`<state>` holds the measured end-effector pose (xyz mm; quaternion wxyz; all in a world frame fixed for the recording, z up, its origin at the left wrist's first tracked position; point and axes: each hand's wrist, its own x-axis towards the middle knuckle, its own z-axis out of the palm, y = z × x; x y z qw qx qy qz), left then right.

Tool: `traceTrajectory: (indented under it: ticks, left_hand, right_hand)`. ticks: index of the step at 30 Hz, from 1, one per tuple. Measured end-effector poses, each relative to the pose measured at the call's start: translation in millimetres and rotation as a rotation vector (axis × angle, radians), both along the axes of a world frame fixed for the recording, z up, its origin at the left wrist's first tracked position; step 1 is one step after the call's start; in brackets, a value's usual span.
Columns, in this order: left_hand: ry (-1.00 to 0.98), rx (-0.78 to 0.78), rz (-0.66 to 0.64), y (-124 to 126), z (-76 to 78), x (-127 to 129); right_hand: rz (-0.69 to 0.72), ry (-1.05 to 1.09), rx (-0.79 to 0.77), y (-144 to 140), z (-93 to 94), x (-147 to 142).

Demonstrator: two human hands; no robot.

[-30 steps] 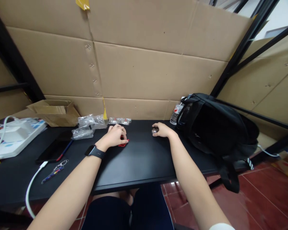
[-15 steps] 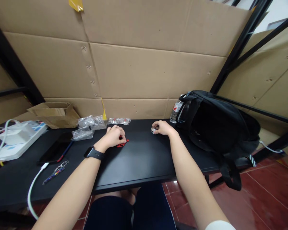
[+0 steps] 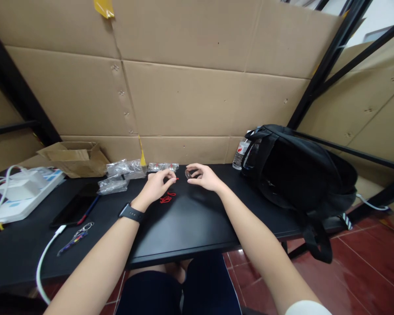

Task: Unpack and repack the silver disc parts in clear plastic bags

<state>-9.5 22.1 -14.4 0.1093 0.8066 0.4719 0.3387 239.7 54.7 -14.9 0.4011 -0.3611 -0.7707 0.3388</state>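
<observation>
Near the back edge of the black table (image 3: 190, 223), both hands are raised just above the surface and brought close together. A small red piece (image 3: 176, 178) is pinched between the thumb and fingertips of the left hand (image 3: 157, 186), on whose wrist a black watch (image 3: 131, 213) is worn. A small round clear part (image 3: 188, 174) is gripped at the fingertips of the right hand (image 3: 204, 177), just beside the red piece; whether the two touch cannot be told. More red pieces (image 3: 166, 199) are left lying on the table below the left hand. Behind the hands, clear plastic bags (image 3: 123, 168) are spread along the cardboard wall (image 3: 197, 96). To the right, a black backpack (image 3: 298, 170) is laid on the table, with a water bottle (image 3: 239, 155) stood against it. To the left, a phone (image 3: 74, 203), a key ring (image 3: 77, 234), a white cable (image 3: 44, 258) and a cardboard box (image 3: 74, 155) are seen.
</observation>
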Motion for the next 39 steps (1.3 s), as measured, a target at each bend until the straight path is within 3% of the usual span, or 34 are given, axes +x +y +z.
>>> traceTrajectory:
  ticks: [4,11,26,30,35,39]
  left_hand:
    - [-0.1,0.052,0.068,-2,0.3,5]
    - [-0.049,0.109,0.126,-5,-0.9,12]
    - [-0.056,0.307,0.188,-7,-7.9,22]
    - [-0.026,0.379,0.212,-7,-8.1,20]
    - [-0.044,0.384,0.198,-6,-7.3,19]
    - [-0.046,0.361,0.148,-6,-5.9,17]
  right_hand:
    - [0.03,0.149,-0.023,-7,-3.8,-18]
    - [0.079,0.235,-0.053,-18,-3.6,-33]
    - [0.091,0.321,-0.062,-20,-6.9,-40]
    - [0.113,0.304,-0.09,-15,-8.4,-38]
    - [-0.006,0.088,0.122,-13,-4.8,-33]
    - [0.0,0.022,0.137,-13,-7.6,-35]
